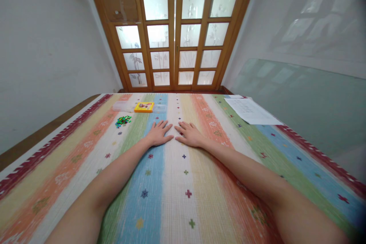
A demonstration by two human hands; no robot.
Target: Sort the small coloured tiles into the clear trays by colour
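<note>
My left hand (159, 133) lies flat on the striped tablecloth (177, 190), palm down with its fingers spread. Beside it, my right hand (189, 134) rests the same way, a small gap between the two. Neither one holds anything. To the left of my left hand is a pile of small shiny green and blue pieces (123, 121), too small to make out singly. Behind that pile sits a yellow box (144, 107) with a picture on its front. Clear plastic containers flank it, one on the left (123, 106) and one on the right (159, 108).
White printed sheets (251, 111) lie at the table's far right. A pale glass panel (300, 99) leans against the right wall. Beyond the table's far edge stand wooden doors (173, 34) with frosted panes. A wall (51, 45) runs along the left.
</note>
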